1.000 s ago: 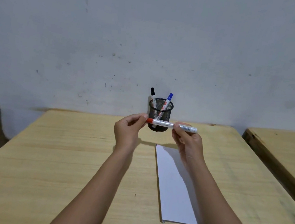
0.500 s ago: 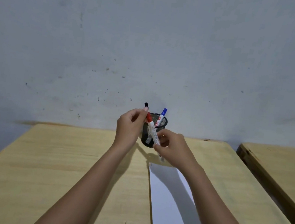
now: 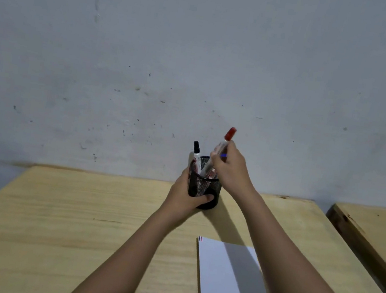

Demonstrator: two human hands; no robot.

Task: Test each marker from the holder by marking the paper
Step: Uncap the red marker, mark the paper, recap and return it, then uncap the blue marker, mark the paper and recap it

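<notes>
A black mesh holder stands at the far edge of the wooden table. My left hand wraps around its lower left side. My right hand grips the red-capped marker, tilted cap-up, with its lower end inside the holder. A black-capped marker stands in the holder. A blue cap peeks out between my right fingers. White paper lies near me on the right, with short black and red marks at its far left corner.
A pale scuffed wall rises right behind the table. A second wooden table stands to the right, across a narrow gap. My right forearm casts a shadow across the paper.
The capped red marker went from held level in both hands to tilted into the holder by my right hand. My left hand let go of it and took hold of the holder.
</notes>
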